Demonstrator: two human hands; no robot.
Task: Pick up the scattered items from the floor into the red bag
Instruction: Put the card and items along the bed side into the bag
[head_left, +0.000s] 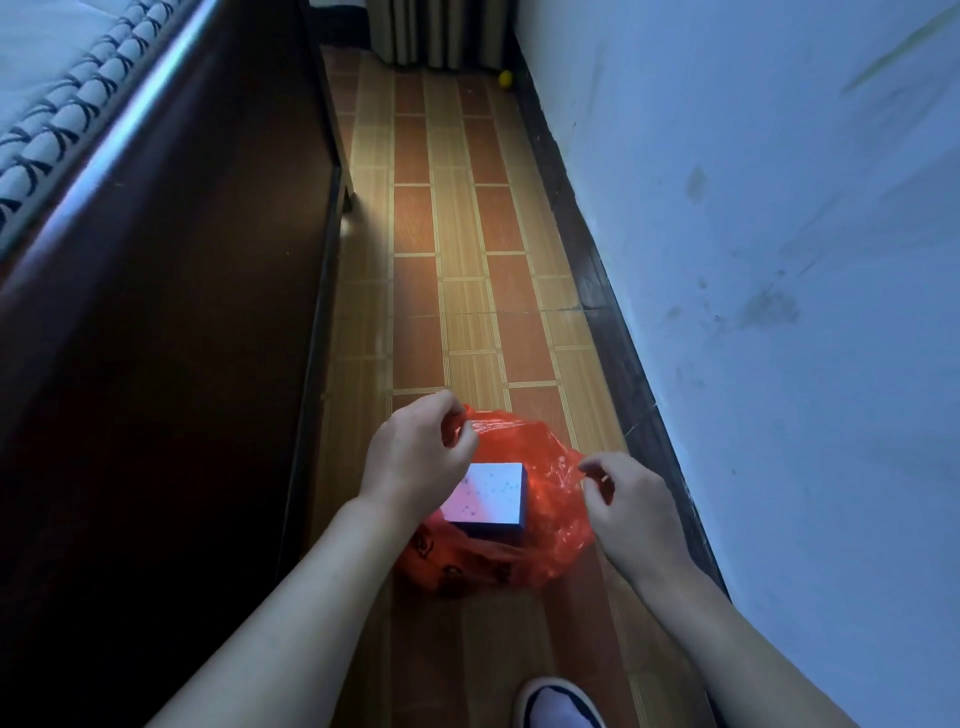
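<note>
The red plastic bag (556, 499) sits on the wood-pattern floor in front of me, its mouth spread wide. Inside it lies a small box (488, 496) with a pale speckled top and blue sides. My left hand (415, 457) pinches the bag's far-left rim with curled fingers. My right hand (631, 506) pinches the bag's right rim between thumb and fingers. A small yellow ball-like item (504, 78) lies on the floor far ahead, against the wall base.
A dark wooden bed frame (171, 322) runs along the left with a quilted mattress (62, 88) on top. A pale wall (779, 260) with a dark skirting closes the right side. Curtains (441, 31) hang at the far end. My shoe (558, 704) shows at the bottom.
</note>
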